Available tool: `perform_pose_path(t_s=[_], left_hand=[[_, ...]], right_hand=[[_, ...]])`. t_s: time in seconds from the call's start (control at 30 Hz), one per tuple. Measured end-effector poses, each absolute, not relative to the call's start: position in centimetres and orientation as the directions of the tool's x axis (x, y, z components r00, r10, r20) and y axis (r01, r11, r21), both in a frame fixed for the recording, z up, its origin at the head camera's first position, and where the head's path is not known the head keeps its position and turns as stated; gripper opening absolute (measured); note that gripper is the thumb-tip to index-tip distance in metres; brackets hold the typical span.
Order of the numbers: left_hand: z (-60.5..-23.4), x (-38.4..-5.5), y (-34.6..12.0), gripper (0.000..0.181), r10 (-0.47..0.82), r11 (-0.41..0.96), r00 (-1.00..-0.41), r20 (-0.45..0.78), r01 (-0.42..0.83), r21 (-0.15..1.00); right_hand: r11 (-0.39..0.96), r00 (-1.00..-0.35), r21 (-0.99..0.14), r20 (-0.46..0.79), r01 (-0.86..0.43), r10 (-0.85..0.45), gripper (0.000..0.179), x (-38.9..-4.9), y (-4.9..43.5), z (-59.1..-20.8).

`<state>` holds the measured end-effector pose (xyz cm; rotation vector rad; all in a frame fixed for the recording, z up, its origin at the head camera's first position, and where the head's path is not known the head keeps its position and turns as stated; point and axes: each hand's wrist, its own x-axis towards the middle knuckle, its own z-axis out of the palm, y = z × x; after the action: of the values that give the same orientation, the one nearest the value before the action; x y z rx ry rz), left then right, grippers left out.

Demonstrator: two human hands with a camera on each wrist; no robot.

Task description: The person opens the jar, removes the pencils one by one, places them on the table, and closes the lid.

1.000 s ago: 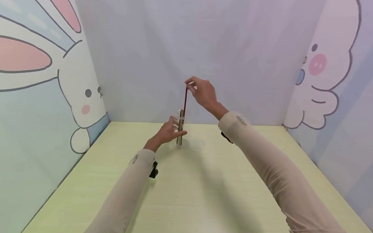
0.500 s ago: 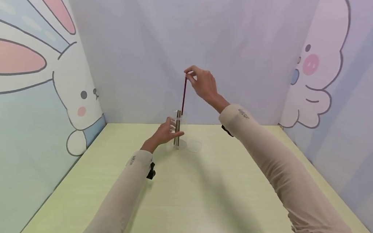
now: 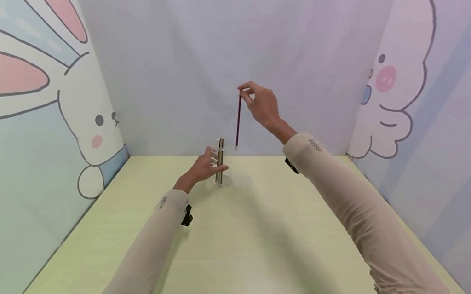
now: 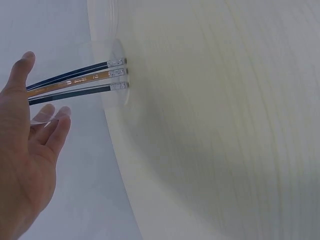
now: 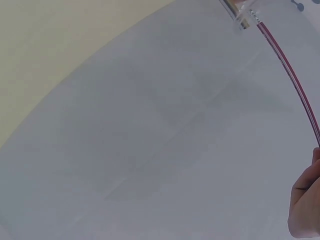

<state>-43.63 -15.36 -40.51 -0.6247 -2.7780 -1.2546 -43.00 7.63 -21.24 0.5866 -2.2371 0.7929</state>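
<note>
"Question: where is the red pencil?"

"In the air, hanging upright with its silvery end down, just to the right of the clear cup and near its rim in the head view."

"What holds it?"

"The right hand. That grip is drawn nearly together, thumb and fingertips pinching the upper end."

"And the left hand?"

"It curls round the side of the cup, its grip wide, with the cup between thumb and fingers."

"Anything inside?"

"The left wrist view shows a yellow pencil between two dark pencils, their eraser ends at the bottom. The cup stands on the tabletop; beside it, to the right, lies a clear round thing, too faint to name."
</note>
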Motion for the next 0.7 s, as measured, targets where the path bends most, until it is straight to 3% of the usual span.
perform_pose_path(t_s=[0.7], left_hand=[[-40.4,-43.2,-15.4,0.079,0.330,0.604,-0.925,0.187,0.360,0.711]], right_hand=[[0.715,-0.841,-0.523,0.514,-0.463,-0.168,0.019,-44.5,13.2,-34.3]])
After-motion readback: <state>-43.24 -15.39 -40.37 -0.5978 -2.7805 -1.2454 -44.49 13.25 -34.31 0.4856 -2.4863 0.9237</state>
